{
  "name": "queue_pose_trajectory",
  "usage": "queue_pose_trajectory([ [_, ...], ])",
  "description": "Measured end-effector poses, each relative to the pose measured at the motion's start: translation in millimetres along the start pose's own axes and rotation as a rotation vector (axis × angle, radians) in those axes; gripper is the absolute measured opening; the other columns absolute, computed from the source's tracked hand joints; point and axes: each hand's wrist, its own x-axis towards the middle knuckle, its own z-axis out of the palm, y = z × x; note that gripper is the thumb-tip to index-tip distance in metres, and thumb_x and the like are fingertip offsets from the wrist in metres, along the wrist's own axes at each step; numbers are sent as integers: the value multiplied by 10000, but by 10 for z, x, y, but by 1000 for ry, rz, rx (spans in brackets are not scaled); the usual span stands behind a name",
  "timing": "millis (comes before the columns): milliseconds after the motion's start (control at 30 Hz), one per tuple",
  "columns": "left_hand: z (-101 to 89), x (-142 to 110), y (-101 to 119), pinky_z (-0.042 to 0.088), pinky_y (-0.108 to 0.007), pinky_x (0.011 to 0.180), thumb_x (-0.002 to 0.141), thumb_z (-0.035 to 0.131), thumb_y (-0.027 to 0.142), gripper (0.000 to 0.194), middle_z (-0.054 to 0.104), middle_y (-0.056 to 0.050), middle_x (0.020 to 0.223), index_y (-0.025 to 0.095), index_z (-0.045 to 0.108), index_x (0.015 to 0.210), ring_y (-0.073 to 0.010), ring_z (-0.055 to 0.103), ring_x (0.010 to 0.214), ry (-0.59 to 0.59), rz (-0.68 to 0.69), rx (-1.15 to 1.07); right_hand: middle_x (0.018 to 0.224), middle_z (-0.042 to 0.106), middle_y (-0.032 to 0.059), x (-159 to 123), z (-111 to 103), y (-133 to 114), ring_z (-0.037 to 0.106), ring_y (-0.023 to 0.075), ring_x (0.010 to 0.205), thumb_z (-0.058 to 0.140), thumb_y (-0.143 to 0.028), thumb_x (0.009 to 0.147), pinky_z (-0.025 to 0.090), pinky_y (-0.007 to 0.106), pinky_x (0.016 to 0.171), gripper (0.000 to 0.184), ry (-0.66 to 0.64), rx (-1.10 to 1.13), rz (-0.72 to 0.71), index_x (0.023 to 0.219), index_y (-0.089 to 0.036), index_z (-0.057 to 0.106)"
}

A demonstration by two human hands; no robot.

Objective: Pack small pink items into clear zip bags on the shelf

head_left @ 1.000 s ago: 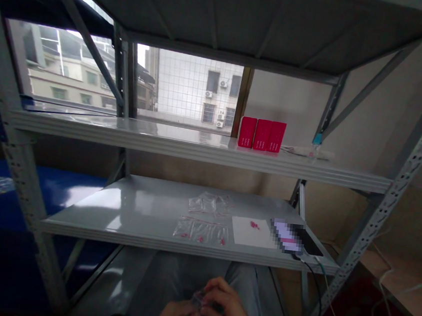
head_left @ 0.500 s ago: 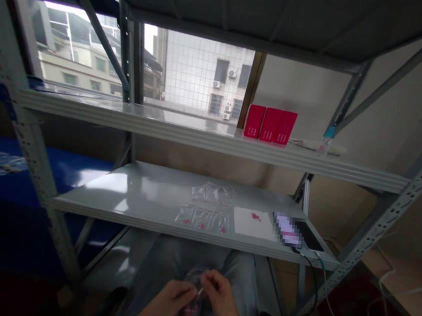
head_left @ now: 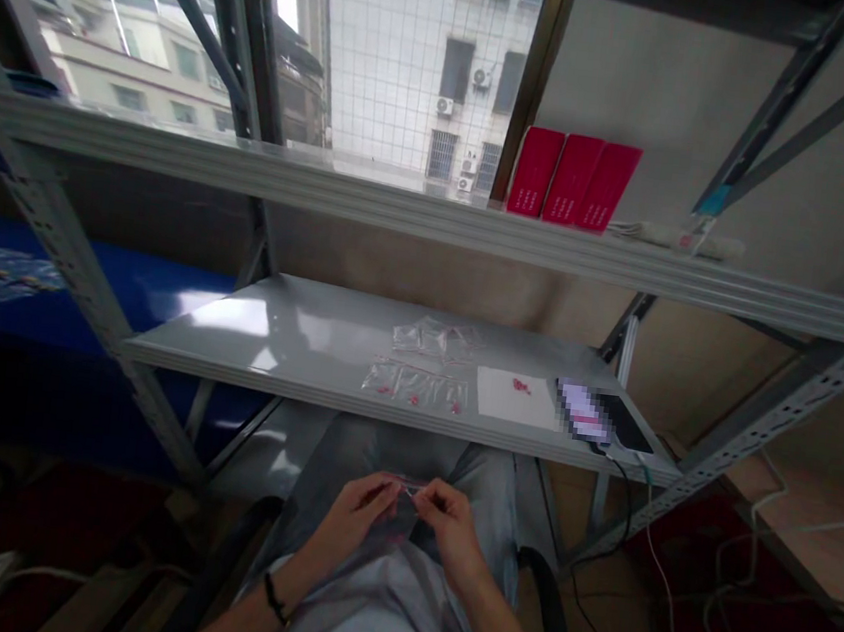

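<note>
My left hand (head_left: 356,512) and my right hand (head_left: 446,518) meet over my lap, below the front of the lower grey shelf (head_left: 251,363). Both pinch the top edge of a small clear plastic bag (head_left: 405,495) stretched between their fingertips. On the shelf above lie a row of small clear bags with pink bits (head_left: 416,387), several empty clear bags (head_left: 436,339) behind them, and a white sheet (head_left: 517,398) with a few pink pieces on it.
A phone (head_left: 599,419) with a cable lies at the shelf's right end. Three red boxes (head_left: 572,179) stand on the upper shelf (head_left: 373,205). Metal uprights flank me left and right. Cables trail on the floor at right. A blue surface sits at left.
The view has tilted down, so my hands and forearms show more fully. My hands have drawn slightly apart, with the small bag held stretched between them.
</note>
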Motion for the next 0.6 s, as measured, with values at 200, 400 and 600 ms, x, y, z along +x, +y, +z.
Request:
queue_pose_trajectory([
  [200,-10,-13,-1,443,-267,663,887,568,537,397,633,-14,691,171,702,812,-173,560,681,-8,49,51,581,445,-65,13,42,28,355,100,555,710,-599,793,270,232,538,418,-57,0,5,772,-187,644],
  [400,-61,-9,-55,429,-265,657,885,521,575,456,609,-13,659,187,624,671,-180,549,683,22,74,160,571,471,-42,13,30,103,387,110,579,745,-623,747,289,247,567,477,-16,-86,-58,642,-169,641],
  [600,-86,10,-34,378,-265,612,877,506,563,449,569,4,607,186,616,658,-169,518,623,4,55,251,575,470,-42,32,19,168,389,109,565,682,-653,793,293,242,551,504,-74,-150,-76,665,-167,639],
])
